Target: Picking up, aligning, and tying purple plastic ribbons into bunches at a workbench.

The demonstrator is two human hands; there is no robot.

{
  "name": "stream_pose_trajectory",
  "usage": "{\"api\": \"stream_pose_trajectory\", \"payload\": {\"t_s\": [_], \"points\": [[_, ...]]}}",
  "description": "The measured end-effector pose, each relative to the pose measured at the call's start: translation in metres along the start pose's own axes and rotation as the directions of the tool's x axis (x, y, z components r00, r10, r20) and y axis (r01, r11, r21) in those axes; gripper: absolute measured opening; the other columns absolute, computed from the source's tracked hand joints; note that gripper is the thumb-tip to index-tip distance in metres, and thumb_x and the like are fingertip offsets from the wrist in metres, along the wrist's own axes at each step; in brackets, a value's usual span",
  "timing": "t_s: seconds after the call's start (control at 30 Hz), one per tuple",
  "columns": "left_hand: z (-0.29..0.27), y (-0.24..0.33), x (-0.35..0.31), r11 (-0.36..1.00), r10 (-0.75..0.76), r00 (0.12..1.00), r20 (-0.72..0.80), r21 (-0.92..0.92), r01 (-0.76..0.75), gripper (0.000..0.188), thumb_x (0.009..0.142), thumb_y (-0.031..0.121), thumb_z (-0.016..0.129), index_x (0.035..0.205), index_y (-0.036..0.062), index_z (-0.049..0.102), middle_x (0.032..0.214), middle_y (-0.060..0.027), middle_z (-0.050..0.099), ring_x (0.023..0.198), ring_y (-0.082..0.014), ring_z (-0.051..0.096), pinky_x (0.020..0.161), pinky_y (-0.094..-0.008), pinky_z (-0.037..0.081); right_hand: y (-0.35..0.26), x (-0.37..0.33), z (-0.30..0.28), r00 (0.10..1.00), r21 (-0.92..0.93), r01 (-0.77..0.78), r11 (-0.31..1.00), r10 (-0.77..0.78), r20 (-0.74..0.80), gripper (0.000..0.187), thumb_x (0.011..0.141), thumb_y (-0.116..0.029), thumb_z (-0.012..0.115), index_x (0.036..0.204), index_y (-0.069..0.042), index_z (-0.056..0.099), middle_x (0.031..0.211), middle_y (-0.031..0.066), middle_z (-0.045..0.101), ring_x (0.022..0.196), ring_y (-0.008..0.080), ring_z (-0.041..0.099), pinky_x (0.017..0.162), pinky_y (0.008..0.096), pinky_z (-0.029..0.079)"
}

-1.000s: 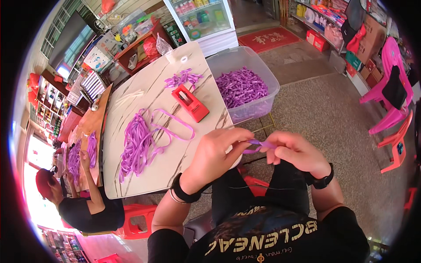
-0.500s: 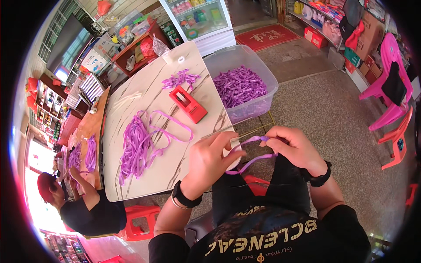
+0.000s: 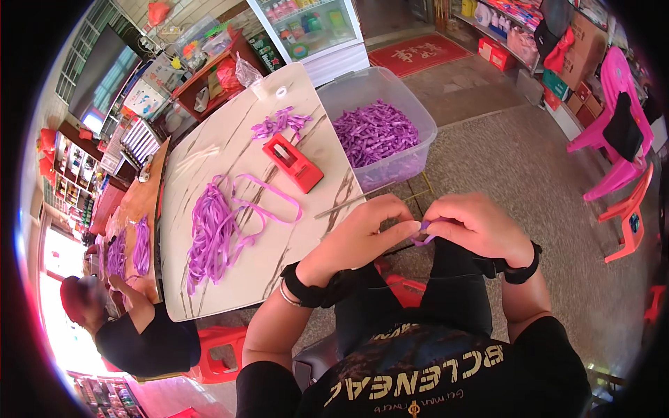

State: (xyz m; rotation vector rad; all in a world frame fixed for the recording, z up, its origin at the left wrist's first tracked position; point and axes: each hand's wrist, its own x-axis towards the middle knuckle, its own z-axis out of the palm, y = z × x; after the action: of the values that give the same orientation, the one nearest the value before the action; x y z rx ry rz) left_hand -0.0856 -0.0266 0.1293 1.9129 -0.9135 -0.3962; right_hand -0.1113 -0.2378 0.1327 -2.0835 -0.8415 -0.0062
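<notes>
Over my lap, a short purple ribbon point(image 3: 424, 235) is bunched between my two hands, much of it covered by fingers. My left hand point(image 3: 373, 233) pinches it with thumb and forefinger. From the other side my right hand point(image 3: 474, 226) grips it with curled fingers; the hands almost touch. Left of them on the marble-patterned table point(image 3: 279, 258) lies a loose bundle of long purple ribbons point(image 3: 212, 240), one strand looping right. Farther back are a red tape-dispenser-like holder point(image 3: 293, 164) and a small pile of short purple ribbon pieces point(image 3: 282, 124).
A clear plastic bin point(image 3: 425, 143) full of purple ribbon pieces stands against the table's right side. A thin rod point(image 3: 341, 207) crosses the table's edge by my left hand. At the left, a person point(image 3: 150, 327) sits at a wooden table. Pink chair point(image 3: 624, 132) far right.
My left hand has moved right and closed on the ribbon beside my right hand. The ribbon's open loop has been drawn in and is now mostly hidden by fingers.
</notes>
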Motion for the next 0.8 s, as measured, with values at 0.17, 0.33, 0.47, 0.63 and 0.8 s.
{"api": "stream_pose_trajectory", "payload": {"t_s": [0.17, 0.33, 0.47, 0.63, 0.8], "points": [[0.008, 0.0, 0.01, 0.991, -0.012, 1.0, 0.027, -0.133, 0.015, 0.014, 0.082, 0.013, 0.057, 0.079, 0.0012, 0.063, 0.082, -0.0039, 0.053, 0.078, -0.0133, 0.051, 0.069, -0.0255, 0.04, 0.004, -0.004, -0.004, 0.999, -0.03, -0.034, 0.999, 0.035, 0.012, 0.01, 0.077, -0.009, 0.057, 0.085, -0.003, 0.056, 0.073, 0.0097, 0.056, 0.071, 0.0265, 0.056, 0.06, 0.0319, 0.042], [0.016, -0.005, 0.013, 0.98, -0.093, 0.981, -0.17, -0.191, 0.06, 0.01, 0.079, 0.01, 0.06, 0.081, 0.0013, 0.065, 0.079, -0.002, 0.051, 0.079, -0.0104, 0.049, 0.069, -0.0248, 0.038, 0.006, -0.014, 0.001, 0.898, 0.084, -0.141, 0.986, 0.164, -0.407, 0.012, 0.08, -0.004, 0.054, 0.091, -0.002, 0.054, 0.078, 0.0046, 0.058, 0.068, 0.0121, 0.056, 0.06, 0.0265, 0.043], [0.024, -0.006, 0.02, 0.984, -0.096, 0.959, -0.267, -0.172, 0.051, 0.009, 0.076, 0.01, 0.063, 0.081, 0.002, 0.066, 0.08, -0.0021, 0.051, 0.079, -0.0107, 0.047, 0.07, -0.0245, 0.036, 0.005, -0.029, 0.02, 0.875, 0.448, -0.26, 0.856, 0.404, -0.265, 0.024, 0.083, -0.005, 0.05, 0.106, 0.0, 0.049, 0.094, 0.0071, 0.058, 0.069, 0.0074, 0.056, 0.057, 0.0177, 0.041], [0.032, -0.011, 0.029, 0.995, -0.008, 0.912, -0.41, 0.087, 0.048, 0.01, 0.075, 0.01, 0.065, 0.083, 0.0044, 0.067, 0.076, -0.0017, 0.047, 0.079, -0.0109, 0.045, 0.069, -0.0244, 0.035, 0.005, -0.02, 0.039, 0.876, 0.773, -0.117, 0.624, 0.432, -0.216, 0.04, 0.083, -0.004, 0.05, 0.121, -0.002, 0.036, 0.105, 0.0112, 0.055, 0.073, 0.0104, 0.06, 0.059, 0.02, 0.046], [0.037, -0.01, 0.037, 0.992, -0.09, 0.919, -0.383, -0.117, 0.049, 0.011, 0.078, 0.011, 0.062, 0.083, 0.0021, 0.066, 0.077, -0.0006, 0.047, 0.075, -0.0103, 0.047, 0.07, -0.024, 0.037, 0.012, -0.017, 0.045, 0.876, 0.871, -0.237, 0.431, 0.483, -0.001, 0.025, 0.087, -0.008, 0.046, 0.11, 0.001, 0.048, 0.088, 0.008, 0.061, 0.075, 0.0136, 0.06, 0.063, 0.0225, 0.047]]}}
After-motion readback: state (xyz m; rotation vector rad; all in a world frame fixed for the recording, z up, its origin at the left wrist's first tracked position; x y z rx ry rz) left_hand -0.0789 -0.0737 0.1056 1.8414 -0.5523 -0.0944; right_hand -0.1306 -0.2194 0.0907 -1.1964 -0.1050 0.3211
